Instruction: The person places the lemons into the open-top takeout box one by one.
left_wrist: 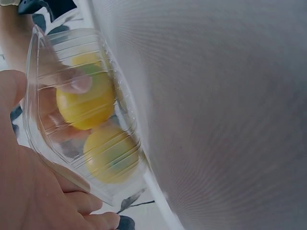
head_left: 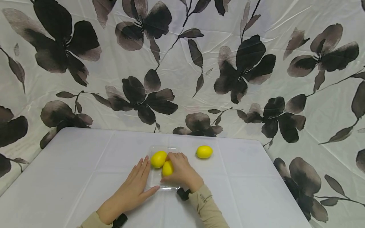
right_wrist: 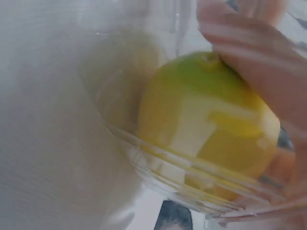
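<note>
A clear plastic tray [head_left: 155, 182] lies on the white table, holding two yellow lemons. My right hand [head_left: 179, 171] curls over the nearer lemon [head_left: 167, 168] inside the tray; the right wrist view shows that lemon [right_wrist: 206, 129] close up behind the tray wall [right_wrist: 158, 177], with fingers [right_wrist: 249, 57] on it. The other lemon [head_left: 158, 159] sits at the tray's far left. My left hand [head_left: 137, 183] lies flat with straight fingers against the tray's left side. In the left wrist view both lemons [left_wrist: 86, 103] [left_wrist: 110, 153] show through the tray [left_wrist: 43, 129]. A third lemon [head_left: 204, 151] rests on the table, right of the tray.
The white table [head_left: 71, 177] stands against a white cloth backdrop [head_left: 182, 63] printed with dark flowers. The table's right edge runs diagonally at the right of the head view. Dark wrist straps [head_left: 182, 193] sit on both cuffs.
</note>
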Demonstrator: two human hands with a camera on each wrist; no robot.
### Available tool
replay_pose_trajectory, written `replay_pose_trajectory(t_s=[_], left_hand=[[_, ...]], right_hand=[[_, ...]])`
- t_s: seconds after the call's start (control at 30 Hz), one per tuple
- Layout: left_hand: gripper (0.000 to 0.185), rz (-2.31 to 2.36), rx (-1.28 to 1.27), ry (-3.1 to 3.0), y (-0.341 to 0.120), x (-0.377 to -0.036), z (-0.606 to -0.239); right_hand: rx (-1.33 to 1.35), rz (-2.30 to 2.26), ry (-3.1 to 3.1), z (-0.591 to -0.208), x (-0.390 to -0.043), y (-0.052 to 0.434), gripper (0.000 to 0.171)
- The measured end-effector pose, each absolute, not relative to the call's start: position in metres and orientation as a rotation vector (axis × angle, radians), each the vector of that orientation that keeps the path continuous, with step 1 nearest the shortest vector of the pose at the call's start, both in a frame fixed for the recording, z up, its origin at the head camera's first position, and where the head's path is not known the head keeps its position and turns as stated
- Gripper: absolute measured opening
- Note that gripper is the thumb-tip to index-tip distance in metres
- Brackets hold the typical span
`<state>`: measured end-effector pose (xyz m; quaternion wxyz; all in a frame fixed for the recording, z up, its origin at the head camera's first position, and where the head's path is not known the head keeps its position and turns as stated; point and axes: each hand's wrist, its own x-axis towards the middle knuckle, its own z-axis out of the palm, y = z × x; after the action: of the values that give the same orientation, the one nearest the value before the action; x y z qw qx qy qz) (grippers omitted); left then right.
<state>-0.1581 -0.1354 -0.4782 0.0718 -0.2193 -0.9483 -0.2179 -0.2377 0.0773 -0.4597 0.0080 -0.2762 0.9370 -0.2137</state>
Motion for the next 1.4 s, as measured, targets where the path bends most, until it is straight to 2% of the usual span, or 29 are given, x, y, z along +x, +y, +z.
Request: replay_pose_trajectory(t_s=[0.13,0.4,0.97,1.4], left_hand=[[0.094,-0.650,-0.661,-2.850,-0.135,-0.158,-0.478],[0.094,-0.645,-0.657,-2.857,-0.135,-0.157,-0.478],[0.095,-0.633,-0.670,-2.852,-0.136,-0.159,-0.480],[0.095,-0.636,-0.680,-2.866,-0.135,-0.160,-0.478]], right_hand=[[-0.879,-0.686,2.920,-0.458,-0.237,0.079,0.071],[-0.960,-0.688,2.924,-0.454,-0.239,0.080,0.058],[-0.980,-0.714,2.877,-0.447,-0.242,0.088,0.054],[-0.984,-1.186,2.690,-0.438,-0.252,0.110,0.046]])
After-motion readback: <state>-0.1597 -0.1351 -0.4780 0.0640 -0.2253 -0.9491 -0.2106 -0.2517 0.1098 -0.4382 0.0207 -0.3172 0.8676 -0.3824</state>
